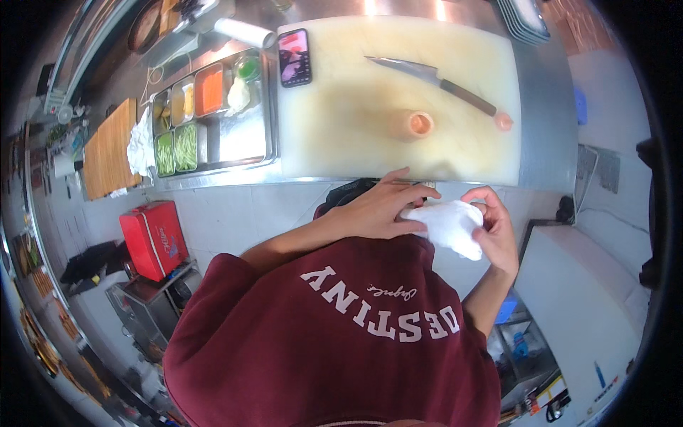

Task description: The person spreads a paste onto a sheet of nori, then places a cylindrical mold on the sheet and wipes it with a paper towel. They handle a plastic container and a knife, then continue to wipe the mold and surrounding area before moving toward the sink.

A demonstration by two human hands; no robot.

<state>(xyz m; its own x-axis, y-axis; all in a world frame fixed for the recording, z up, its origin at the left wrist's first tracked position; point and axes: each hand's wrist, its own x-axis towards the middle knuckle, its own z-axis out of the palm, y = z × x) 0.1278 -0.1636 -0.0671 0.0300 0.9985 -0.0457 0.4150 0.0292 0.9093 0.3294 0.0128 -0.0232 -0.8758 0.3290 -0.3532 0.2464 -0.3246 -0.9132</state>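
Both hands are in front of my body, just off the near edge of a white cutting board (341, 155). My left hand (395, 205) touches one end of a crumpled white cloth (453, 227). The cloth's other side is pinched between the fingers and thumb of my right hand (491, 227). A peeled orange vegetable piece (419, 124), perhaps carrot, stands on the board. Behind it a knife (421, 70) with a dark handle lies aslant, and a small orange end piece (503, 121) is by the handle's end.
A phone (295, 57) with a lit screen lies at the board's back left corner. Left of the board, a metal tray (267, 158) holds several small containers of cut food. A wooden board (112, 152) is farther left. Stacked plates (525, 21) stand at the back right.
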